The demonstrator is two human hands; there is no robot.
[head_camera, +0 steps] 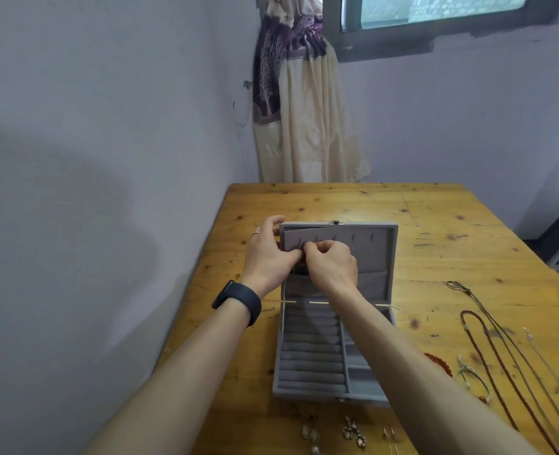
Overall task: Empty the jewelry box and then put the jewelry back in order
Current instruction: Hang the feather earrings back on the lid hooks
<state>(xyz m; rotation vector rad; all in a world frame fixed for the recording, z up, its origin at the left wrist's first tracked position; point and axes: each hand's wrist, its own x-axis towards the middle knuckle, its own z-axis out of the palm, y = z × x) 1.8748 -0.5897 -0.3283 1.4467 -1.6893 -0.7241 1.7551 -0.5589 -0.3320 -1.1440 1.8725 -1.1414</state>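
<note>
We judge the step in hand to be the work at the leftmost of the small hooks (353,238) inside the lid (391,257) of the grey velvet jewelry box (278,356), though we cannot tell whether the piece is going on or coming off. To do it well we would keep the lid braced so it does not swing on its hinge, bring the loop square to the hook, and let the hanging part drop straight toward the lid's pocket (370,280) rather than bunch against the panel

The left hand (268,254) curls its fingers round the lid's upper left corner, thumb reaching in toward the hook. The right hand (330,267) is closed, fingertips pinching a small dark piece of jewelry (301,267) that hangs between the two hands, touching both; what kind it is we cannot make out

The box stands open on the knotty wooden table (436,224), directly under our forearms, its padded ring rolls (311,356) bare. The other jewelry lies outside it: pairs of drop earrings (353,431) just in front of the box, a red beaded bracelet (439,361) beside its right wall, and long cord necklaces (501,356) further right, well apart from both hands
</note>
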